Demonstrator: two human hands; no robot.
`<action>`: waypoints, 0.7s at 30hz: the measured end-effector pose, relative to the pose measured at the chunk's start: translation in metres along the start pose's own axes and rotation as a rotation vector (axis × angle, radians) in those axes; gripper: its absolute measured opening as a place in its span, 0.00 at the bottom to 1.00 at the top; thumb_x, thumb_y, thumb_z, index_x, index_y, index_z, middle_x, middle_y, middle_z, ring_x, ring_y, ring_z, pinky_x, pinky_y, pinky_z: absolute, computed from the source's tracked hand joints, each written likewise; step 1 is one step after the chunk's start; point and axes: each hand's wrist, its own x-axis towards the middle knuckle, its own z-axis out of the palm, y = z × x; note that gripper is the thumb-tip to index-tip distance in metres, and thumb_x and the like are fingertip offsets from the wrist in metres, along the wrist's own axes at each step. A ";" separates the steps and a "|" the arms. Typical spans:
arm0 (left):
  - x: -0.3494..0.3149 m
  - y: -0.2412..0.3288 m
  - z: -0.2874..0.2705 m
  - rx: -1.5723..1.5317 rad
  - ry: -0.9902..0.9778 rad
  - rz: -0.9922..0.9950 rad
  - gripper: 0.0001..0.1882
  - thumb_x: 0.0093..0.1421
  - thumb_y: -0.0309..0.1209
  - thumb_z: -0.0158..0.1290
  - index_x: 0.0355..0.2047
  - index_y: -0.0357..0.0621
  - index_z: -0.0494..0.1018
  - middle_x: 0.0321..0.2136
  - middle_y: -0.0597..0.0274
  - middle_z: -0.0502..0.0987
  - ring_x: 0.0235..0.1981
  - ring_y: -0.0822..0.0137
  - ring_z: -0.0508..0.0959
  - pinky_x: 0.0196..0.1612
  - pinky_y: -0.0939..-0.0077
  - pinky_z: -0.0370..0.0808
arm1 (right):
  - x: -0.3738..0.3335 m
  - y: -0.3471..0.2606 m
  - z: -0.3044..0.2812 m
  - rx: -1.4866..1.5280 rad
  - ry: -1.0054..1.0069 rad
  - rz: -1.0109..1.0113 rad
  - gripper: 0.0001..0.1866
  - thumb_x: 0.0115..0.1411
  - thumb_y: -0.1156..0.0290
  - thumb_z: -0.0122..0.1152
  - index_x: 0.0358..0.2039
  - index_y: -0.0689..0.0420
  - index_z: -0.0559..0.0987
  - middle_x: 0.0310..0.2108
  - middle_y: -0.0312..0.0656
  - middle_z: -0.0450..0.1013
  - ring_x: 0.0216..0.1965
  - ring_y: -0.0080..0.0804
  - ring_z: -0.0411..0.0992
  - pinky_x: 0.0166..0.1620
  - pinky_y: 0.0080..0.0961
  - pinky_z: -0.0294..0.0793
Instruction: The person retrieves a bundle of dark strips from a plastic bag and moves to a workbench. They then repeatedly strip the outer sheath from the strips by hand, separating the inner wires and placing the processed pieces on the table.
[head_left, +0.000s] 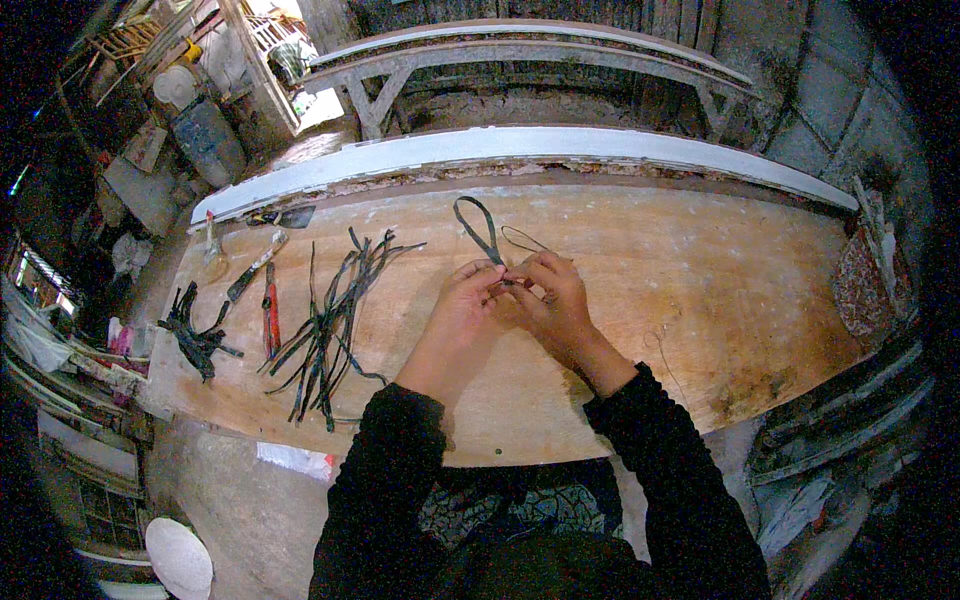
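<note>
"Black sleeves (pixel 385 480) come nearest, reaching up from the lower edge over a plywood tabletop (pixel 610 420). Where are the 2 hands?"

"Close together above the middle of the wood. The left hand (pixel 468 292) pinches a looped black strip (pixel 482 230) at its lower end, thumb and forefinger drawn together."

"And the right hand (pixel 553 292)?"

"Its fingertips meet the left's at that same end, closed on the strip, though a small gap shows behind the tips. Exactly how the strip passes between the fingers cannot be told."

"Which way does the loop point?"

"Away from the person. A thinner dark loop (pixel 523 236) juts out beside it, just past the right hand; whether it belongs to the same strip is unclear."

"What lies to the left?"

"1 loose pile of black strips (pixel 335 325), then a narrow red tool (pixel 271 315), then 1 smaller black bundle (pixel 197 335) near the left edge."

"To the right?"

"Just 1 thin curled strand (pixel 664 350), resting on the wood."

"And along the far side?"

"A long white plank (pixel 500 145), with a wooden bench (pixel 540 50) standing behind it."
</note>
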 end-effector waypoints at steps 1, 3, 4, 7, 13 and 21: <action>0.000 -0.001 0.001 -0.015 0.012 0.009 0.05 0.51 0.26 0.49 0.29 0.41 0.68 0.26 0.59 0.73 0.28 0.65 0.73 0.31 0.73 0.72 | 0.000 -0.001 0.000 -0.021 0.008 0.000 0.08 0.42 0.75 0.59 0.26 0.56 0.74 0.27 0.41 0.69 0.30 0.39 0.66 0.35 0.30 0.64; -0.002 -0.003 0.001 -0.045 0.039 0.031 0.05 0.50 0.26 0.49 0.29 0.40 0.68 0.27 0.59 0.73 0.28 0.66 0.73 0.31 0.74 0.72 | 0.002 -0.006 0.001 0.052 0.024 0.043 0.06 0.44 0.75 0.58 0.25 0.57 0.73 0.25 0.40 0.69 0.29 0.36 0.67 0.34 0.29 0.65; -0.002 -0.004 0.001 -0.029 0.064 0.052 0.05 0.50 0.25 0.49 0.29 0.41 0.68 0.27 0.59 0.73 0.27 0.66 0.73 0.31 0.75 0.71 | 0.003 -0.007 0.003 0.089 0.031 0.064 0.05 0.45 0.75 0.57 0.24 0.58 0.73 0.25 0.39 0.68 0.28 0.35 0.67 0.34 0.29 0.65; -0.002 -0.006 0.002 0.018 0.120 0.110 0.05 0.49 0.23 0.48 0.29 0.41 0.68 0.28 0.59 0.73 0.26 0.68 0.72 0.30 0.79 0.70 | -0.001 -0.003 0.011 0.345 0.082 0.232 0.02 0.48 0.75 0.55 0.24 0.58 0.71 0.22 0.36 0.67 0.25 0.27 0.66 0.30 0.23 0.65; 0.002 -0.014 -0.002 0.031 0.038 0.178 0.07 0.48 0.21 0.49 0.30 0.41 0.67 0.27 0.61 0.73 0.24 0.71 0.71 0.27 0.84 0.67 | -0.005 0.017 0.019 0.993 0.128 0.767 0.03 0.50 0.75 0.54 0.25 0.58 0.70 0.22 0.35 0.68 0.23 0.21 0.66 0.27 0.16 0.67; 0.013 -0.011 -0.011 -0.002 0.009 0.264 0.06 0.48 0.20 0.50 0.26 0.40 0.65 0.24 0.59 0.71 0.23 0.71 0.70 0.30 0.77 0.70 | 0.003 0.005 0.010 0.801 -0.048 0.702 0.08 0.50 0.75 0.54 0.31 0.63 0.73 0.29 0.39 0.72 0.29 0.20 0.69 0.33 0.14 0.67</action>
